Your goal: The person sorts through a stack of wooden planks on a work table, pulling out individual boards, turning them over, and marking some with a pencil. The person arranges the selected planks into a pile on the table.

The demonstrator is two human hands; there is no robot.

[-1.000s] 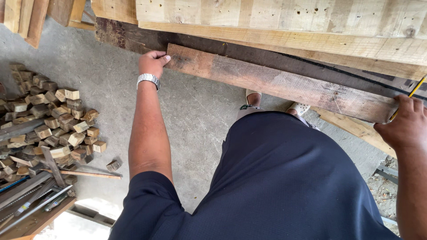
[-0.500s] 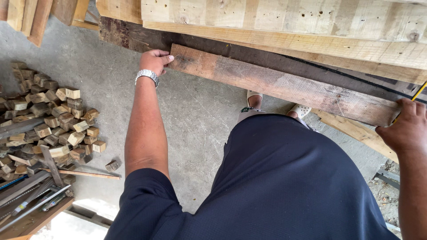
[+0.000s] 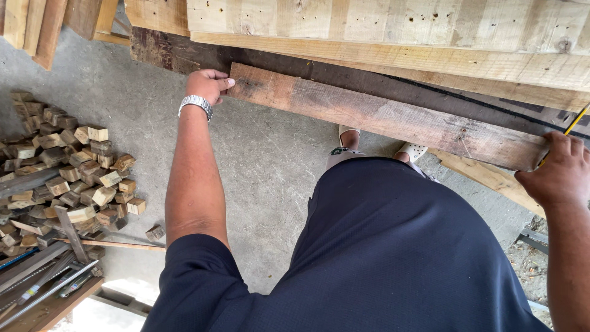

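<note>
The weathered plank (image 3: pixel 381 117) is held level against the stacked pale boards (image 3: pixel 393 37), slightly higher and closer to them than a second ago, so the alignment seems nearly settled. The left hand (image 3: pixel 209 85) is extended on a straight arm, fingers (image 3: pixel 222 81) curled over the plank's left end. The right hand (image 3: pixel 560 175) is clamped on the right end, a yellow pencil (image 3: pixel 574 123) apparently tucked in.

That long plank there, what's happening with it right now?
A person in a dark blue shirt holds a weathered plank by both ends: the left hand grips one end, the right hand the other. It lies against a stack of pale boards. A pile of small wood blocks sits on the concrete floor.
</note>
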